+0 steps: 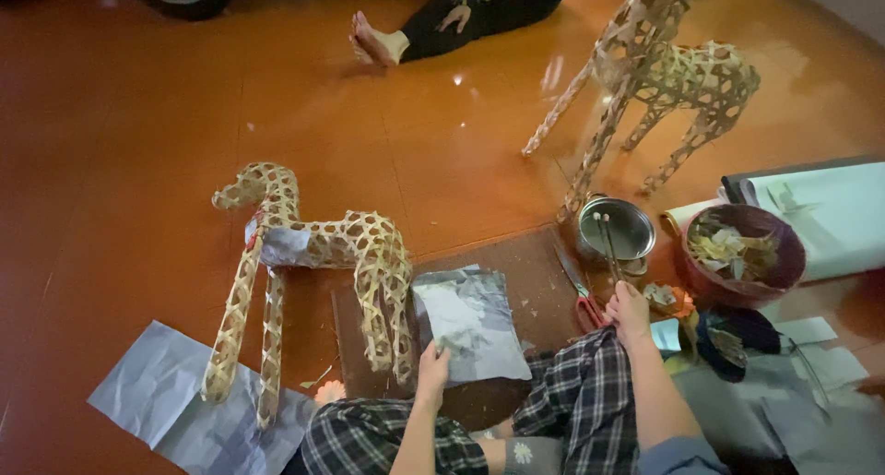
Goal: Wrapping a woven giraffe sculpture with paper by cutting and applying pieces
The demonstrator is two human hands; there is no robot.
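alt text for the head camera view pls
A person seated on an orange floor holds a grey paper sheet with the left hand and sticks in a metal pot with the right hand, between two woven bamboo animal frames.

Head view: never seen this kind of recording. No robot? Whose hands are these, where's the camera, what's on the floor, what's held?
There is no robot. One camera sits on a person's head and looks down at their own lap and hands; they sit on a glossy orange floor.

The left hand grips the near edge of a grey sheet of paper lying on a brown board. The right hand holds a thin stick that reaches into a small metal pot.

Around them: a woven bamboo animal frame on the left, partly covered with paper, a second bare frame farther back, red-handled scissors, a dark red bowl of scraps and loose paper sheets.

Another person sits at the top; only legs and a hand show.
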